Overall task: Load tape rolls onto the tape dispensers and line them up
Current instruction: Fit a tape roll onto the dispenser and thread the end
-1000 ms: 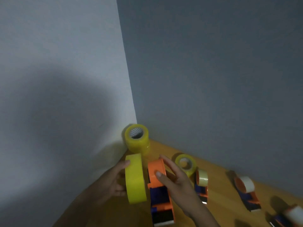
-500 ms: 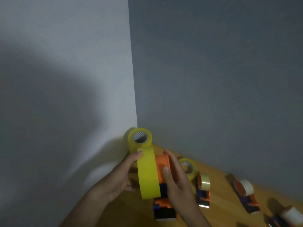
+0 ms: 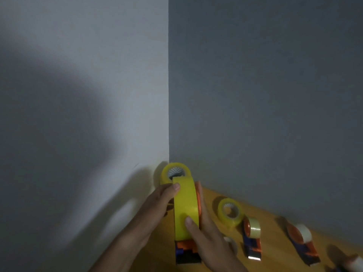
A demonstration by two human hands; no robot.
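Observation:
A large yellow tape roll (image 3: 185, 205) stands on edge against the orange wheel of an orange and blue dispenser (image 3: 187, 252). My left hand (image 3: 157, 205) grips the roll from its left side, thumb on the rim. My right hand (image 3: 204, 230) holds the dispenser from the right, its thumb pressing on the roll's face. To the right stand two loaded dispensers, one with clear tape (image 3: 252, 240) and one with white tape (image 3: 302, 244). A fourth dispenser (image 3: 351, 264) is cut off at the frame's corner.
Everything sits on a wooden table (image 3: 275, 258) in a corner between a white wall and a grey wall. A yellow roll (image 3: 174, 172) stands in the corner behind my hands. A smaller yellowish roll (image 3: 229, 212) lies between my right hand and the clear-tape dispenser.
My left hand has brought the yellow roll rightwards from beside the dispenser onto its orange wheel. My right hand's thumb has moved from the wheel onto the roll.

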